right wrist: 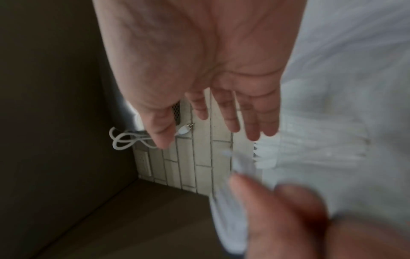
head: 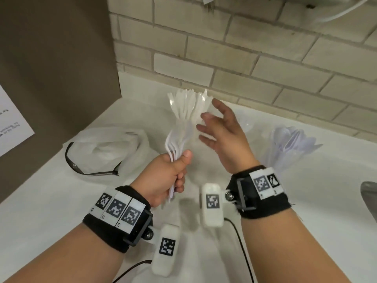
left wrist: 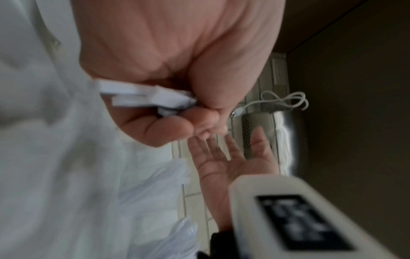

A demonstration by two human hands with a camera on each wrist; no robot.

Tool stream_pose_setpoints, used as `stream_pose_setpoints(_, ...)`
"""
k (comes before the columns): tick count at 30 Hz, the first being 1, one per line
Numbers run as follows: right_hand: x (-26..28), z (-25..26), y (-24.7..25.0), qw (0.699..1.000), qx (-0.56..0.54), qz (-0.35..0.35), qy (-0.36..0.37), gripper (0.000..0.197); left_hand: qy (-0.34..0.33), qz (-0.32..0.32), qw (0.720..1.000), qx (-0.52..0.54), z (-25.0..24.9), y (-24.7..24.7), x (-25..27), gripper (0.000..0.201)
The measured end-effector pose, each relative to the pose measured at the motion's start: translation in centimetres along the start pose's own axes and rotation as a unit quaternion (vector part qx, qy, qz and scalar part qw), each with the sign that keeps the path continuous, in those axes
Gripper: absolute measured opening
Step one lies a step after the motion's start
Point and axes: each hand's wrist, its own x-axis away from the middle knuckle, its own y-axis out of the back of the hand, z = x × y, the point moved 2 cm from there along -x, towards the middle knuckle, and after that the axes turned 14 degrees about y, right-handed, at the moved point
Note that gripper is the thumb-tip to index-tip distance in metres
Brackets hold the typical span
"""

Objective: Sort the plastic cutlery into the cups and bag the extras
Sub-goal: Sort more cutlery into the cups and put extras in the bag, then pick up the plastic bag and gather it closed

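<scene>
My left hand (head: 173, 172) grips a bundle of white plastic forks (head: 173, 141) by the handles, tines up, above the white counter. The handle ends (left wrist: 142, 98) stick out below its curled fingers. My right hand (head: 218, 127) is open with spread fingers and holds nothing. It hovers just right of the forks, in front of a fan of white cutlery (head: 189, 105) standing upright near the wall. A clear cup of plastic spoons (head: 291, 144) stands to the right. The right wrist view shows the open palm (right wrist: 221, 78) and fork tines (right wrist: 266, 152).
A crumpled clear plastic bag (head: 106, 144) with a dark-edged mouth lies on the counter at the left. A brown panel (head: 51, 68) walls off the left side and a tiled wall (head: 244, 58) the back. A sink edge (head: 369, 197) shows at the far right. A white cable (left wrist: 286, 99) hangs on the wall.
</scene>
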Motion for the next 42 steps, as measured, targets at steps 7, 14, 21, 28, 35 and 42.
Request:
stream_pose_setpoints(7,3.0,-0.1,0.6,0.980,0.181,0.076,0.023,0.075,0.033,0.081,0.988,-0.130,0.4,-3.3,0.3,0.026)
stream_pose_setpoints(14,4.4,0.6,1.1,0.969,0.230,0.076,0.047,0.070,0.025,0.099,0.974,-0.203,0.4,-4.7,0.9,0.008)
stream_pose_setpoints(21,4.9,0.4,1.8,0.981,0.147,0.125,0.010,0.024,0.073,0.178,0.964,-0.182,1.1,-4.8,0.6,0.044)
stream_pose_setpoints(28,3.6,1.2,3.2,0.977,0.187,0.096,0.045,0.027,0.030,0.122,0.978,-0.168,0.8,-5.0,0.5,0.029)
stream_pose_setpoints(35,-2.0,6.9,9.5,0.910,0.361,-0.118,0.167,0.023,-0.106,-0.096,0.928,-0.344,-1.6,-1.4,1.6,0.046)
stream_pose_setpoints(42,-5.5,4.0,10.9,0.845,0.479,-0.126,0.201,0.018,-0.127,-0.444,0.716,-0.524,-2.7,4.8,3.5,0.081)
